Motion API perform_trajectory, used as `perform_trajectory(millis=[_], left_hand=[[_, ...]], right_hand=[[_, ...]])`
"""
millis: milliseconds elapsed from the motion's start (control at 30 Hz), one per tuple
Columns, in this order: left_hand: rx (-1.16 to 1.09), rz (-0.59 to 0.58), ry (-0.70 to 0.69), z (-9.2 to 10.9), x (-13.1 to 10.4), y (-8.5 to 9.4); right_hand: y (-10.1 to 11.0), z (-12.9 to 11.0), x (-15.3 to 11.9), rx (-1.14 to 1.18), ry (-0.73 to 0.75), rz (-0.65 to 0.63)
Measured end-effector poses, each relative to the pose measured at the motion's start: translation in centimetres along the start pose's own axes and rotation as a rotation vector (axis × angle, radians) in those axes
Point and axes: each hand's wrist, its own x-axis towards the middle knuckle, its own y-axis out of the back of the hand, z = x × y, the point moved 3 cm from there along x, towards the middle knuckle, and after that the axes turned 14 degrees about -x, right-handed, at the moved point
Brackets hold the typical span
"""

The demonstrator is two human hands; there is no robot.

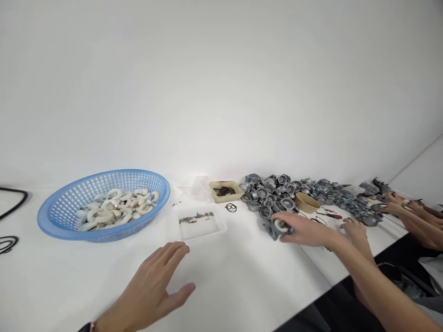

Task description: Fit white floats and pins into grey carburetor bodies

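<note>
Head camera: right hand (pixel 306 229) clasps metal housing (pixel 270 229) between thumb and fingers, seemingly for secure hold, beside housing pile (pixel 271 190); left hand (pixel 150 281) open, gripping nothing, near white tray (pixel 205 228).

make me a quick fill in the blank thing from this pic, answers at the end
The wearer's ____ hand has its fingers around a gray metal housing.
Curved white pieces lie inside the blue ____.
The screwdriver beside the tan round bowl has a ____ handle.

Missing words, in order: right; basket; red
</note>
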Motion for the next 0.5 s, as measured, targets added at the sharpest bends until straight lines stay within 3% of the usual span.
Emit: perform_trajectory(millis=[67,167,400,500], left_hand=[[0.011,-0.020,-0.022,0.4,0.1,-0.2],[0.005,-0.037,-0.039,0.6,0.0,-0.5],[0.006,-0.061,0.019,0.0,-0.5,-1.4],[0.024,-0.077,0.018,-0.2,-0.6,-1.9]], right_hand=[[0.9,4.1,-2.0,-0.001,-0.125,0.032],[0.2,8.7,-5.0,-0.004,-0.269,0.030],[-7.1,13.9,-9.6,-0.008,-0.379,-0.016],[-9.7,15.0,-10.3,-0.048,-0.429,0.040]])
